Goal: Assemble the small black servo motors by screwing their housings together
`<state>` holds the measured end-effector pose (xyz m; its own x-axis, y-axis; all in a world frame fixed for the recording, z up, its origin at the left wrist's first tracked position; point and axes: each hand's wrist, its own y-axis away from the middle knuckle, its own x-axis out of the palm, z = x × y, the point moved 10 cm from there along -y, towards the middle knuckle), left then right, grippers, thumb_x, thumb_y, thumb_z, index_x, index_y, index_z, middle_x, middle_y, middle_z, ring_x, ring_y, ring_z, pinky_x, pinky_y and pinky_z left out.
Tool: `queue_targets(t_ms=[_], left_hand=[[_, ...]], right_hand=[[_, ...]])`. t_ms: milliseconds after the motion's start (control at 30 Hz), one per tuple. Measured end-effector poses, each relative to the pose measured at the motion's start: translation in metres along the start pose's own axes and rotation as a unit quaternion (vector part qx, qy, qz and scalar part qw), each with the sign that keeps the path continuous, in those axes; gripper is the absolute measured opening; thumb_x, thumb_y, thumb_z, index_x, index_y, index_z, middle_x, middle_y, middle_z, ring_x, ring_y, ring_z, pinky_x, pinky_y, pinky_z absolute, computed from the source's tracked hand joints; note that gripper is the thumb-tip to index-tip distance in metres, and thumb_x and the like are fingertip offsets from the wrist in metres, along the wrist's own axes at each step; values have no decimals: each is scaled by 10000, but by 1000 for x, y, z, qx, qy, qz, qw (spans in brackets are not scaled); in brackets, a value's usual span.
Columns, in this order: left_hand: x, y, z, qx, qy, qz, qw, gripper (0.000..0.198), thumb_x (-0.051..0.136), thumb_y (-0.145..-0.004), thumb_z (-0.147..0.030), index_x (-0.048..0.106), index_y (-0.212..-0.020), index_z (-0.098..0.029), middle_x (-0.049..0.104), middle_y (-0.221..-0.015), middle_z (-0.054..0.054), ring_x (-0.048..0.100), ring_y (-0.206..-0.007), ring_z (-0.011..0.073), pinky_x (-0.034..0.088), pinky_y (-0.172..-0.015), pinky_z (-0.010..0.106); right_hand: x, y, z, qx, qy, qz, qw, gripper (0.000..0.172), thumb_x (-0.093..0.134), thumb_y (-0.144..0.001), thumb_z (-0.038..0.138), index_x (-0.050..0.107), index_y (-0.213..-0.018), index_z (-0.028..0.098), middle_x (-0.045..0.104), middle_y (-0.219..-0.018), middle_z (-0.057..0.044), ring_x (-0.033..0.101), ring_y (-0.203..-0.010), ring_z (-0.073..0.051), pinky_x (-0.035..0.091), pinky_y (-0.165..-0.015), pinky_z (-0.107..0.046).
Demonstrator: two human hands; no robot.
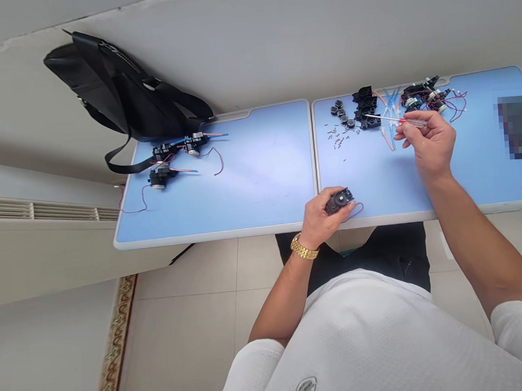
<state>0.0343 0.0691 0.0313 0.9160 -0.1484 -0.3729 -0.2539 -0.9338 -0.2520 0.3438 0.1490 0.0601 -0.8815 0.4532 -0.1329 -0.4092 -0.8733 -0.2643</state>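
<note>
Here, the left hand point(319, 217) holds a black part point(339, 199), and the right hand point(433, 142) grips a screwdriver point(417, 123), with screws point(338, 143) to that hand's left.

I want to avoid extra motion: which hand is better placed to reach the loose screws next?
Probably the right hand: it holds the screwdriver, whose tip appears close to the screws, while the left hand holds the black part.

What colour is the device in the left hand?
Mostly black: the device in the left hand, seen in the head view.
</note>
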Motion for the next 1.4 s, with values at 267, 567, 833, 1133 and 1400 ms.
queue_targets(t_ms=[267, 567, 833, 1133, 1400], left_hand=[[-2, 2, -6, 6, -17, -3, 1000, 418, 838, -1018, -582, 801, -1162, -191, 831, -897, 25, 743, -702, 128, 638, -689, 241], [-2, 3, -5, 7, -25, -12, 1000, 364, 856, -1001, -522, 815, -1166, -200, 844, -921, 32, 761, -742, 143, 653, -729, 254], [-2, 3, -6, 17, -32, -10, 999, 345, 860, -1005, -494, 811, -1169, -195, 848, -933, 30, 762, -752, 137, 647, -746, 247], [-1, 2, -8, 13, -23, -12, 1000, 331, 859, -997, -483, 808, -1147, -193, 838, -901, 24, 744, -719, 132, 638, -711, 243], [0, 2, -5, -2, -12, -4, 1000, 354, 861, -989, -508, 807, -1142, -194, 823, -881, 20, 725, -690, 130, 625, -684, 245]], right_hand=[[5, 3, -15, -38, 34, 6, 999, 152, 787, -981, 324, 782, -1120, 262, 840, -931, -43, 821, -803, -214, 610, -629, -337], [21, 7, -13, -68, 83, 35, 994, 242, 780, -978, 357, 877, -1184, 278, 883, -965, -12, 857, -810, -218, 724, -827, -406], [33, 11, -6, -135, 128, 60, 981, 239, 747, -1003, 292, 900, -1185, 280, 908, -1110, -24, 863, -827, -233, 735, -838, -436], [34, 10, -9, -142, 151, 62, 976, 251, 732, -1007, 294, 898, -1195, 287, 911, -1099, -16, 854, -811, -231, 739, -854, -445], [29, 14, 1, -145, 141, 44, 978, 245, 723, -1005, 315, 898, -1172, 281, 908, -1071, -19, 857, -803, -232, 732, -799, -424]])
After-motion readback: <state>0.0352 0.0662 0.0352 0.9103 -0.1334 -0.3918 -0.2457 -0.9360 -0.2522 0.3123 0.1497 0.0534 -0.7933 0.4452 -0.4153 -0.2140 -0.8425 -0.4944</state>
